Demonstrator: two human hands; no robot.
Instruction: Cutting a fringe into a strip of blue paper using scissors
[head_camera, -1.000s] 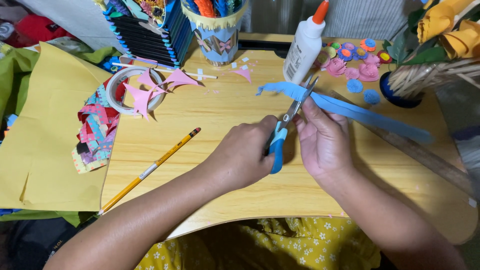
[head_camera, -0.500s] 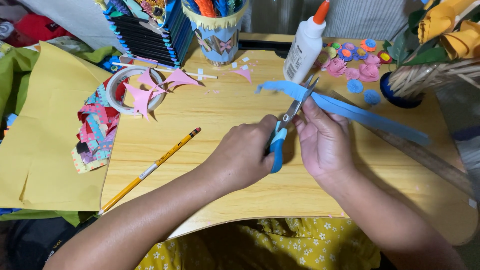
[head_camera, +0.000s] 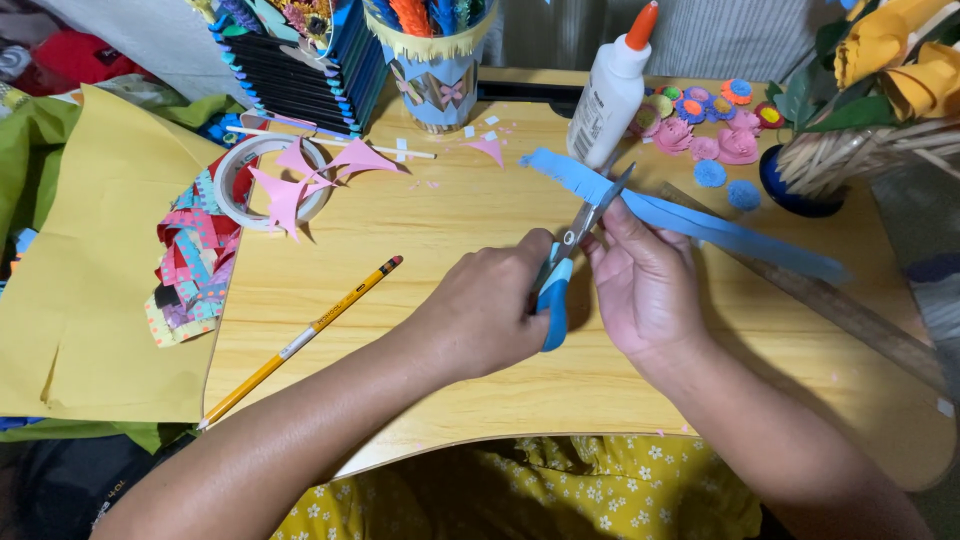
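Above the middle of the wooden surface (head_camera: 480, 390), a long blue paper strip (head_camera: 700, 225) is held up, slanting toward the right edge, its far end cut into a fringe. Blue-handled scissors (head_camera: 570, 262) meet it with blades parted around its edge. Left hand (head_camera: 485, 310) has its fingers closed through the scissor handles; right hand (head_camera: 648, 290) pinches the strip from below. Toward the left edge lies a yellow pencil (head_camera: 300, 340), with a tape roll (head_camera: 250, 165) topped by pink paper cut-outs (head_camera: 300, 178) near the far left corner. A white glue bottle (head_camera: 612, 90) stands at the far edge.
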